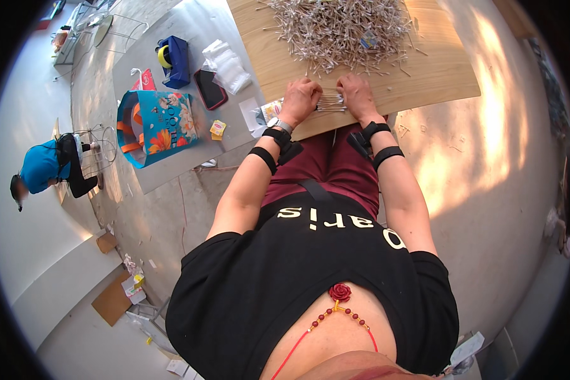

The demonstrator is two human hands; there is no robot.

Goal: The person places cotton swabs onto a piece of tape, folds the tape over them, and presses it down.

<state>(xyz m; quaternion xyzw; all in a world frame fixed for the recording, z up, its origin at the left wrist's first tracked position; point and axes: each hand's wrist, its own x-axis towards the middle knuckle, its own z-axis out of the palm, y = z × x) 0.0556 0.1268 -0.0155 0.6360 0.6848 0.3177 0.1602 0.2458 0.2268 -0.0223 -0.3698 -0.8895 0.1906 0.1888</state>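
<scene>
A small row of cotton swabs (pixel 331 101) lies side by side at the near edge of the wooden table, between my two hands. My left hand (pixel 302 98) is closed, its curled fingers at the left ends of the row. On the other side, my right hand (pixel 357 95) is also closed, fingertips pressed on the right ends. Just beyond both hands spreads a large loose heap of cotton swabs (pixel 342 31), with a small colourful packet (pixel 368 41) on it. Beside my left wrist is a patterned packet (pixel 272 109), partly covered by the hand.
The wooden tabletop (pixel 446 69) ends close to my lap. On the grey table to the left are a blue tape dispenser (pixel 176 62), clear plastic bags (pixel 227 66), a phone (pixel 210 88), a yellow packet (pixel 218 129) and a floral blue bag (pixel 161 126). A person (pixel 47 164) sits farther left.
</scene>
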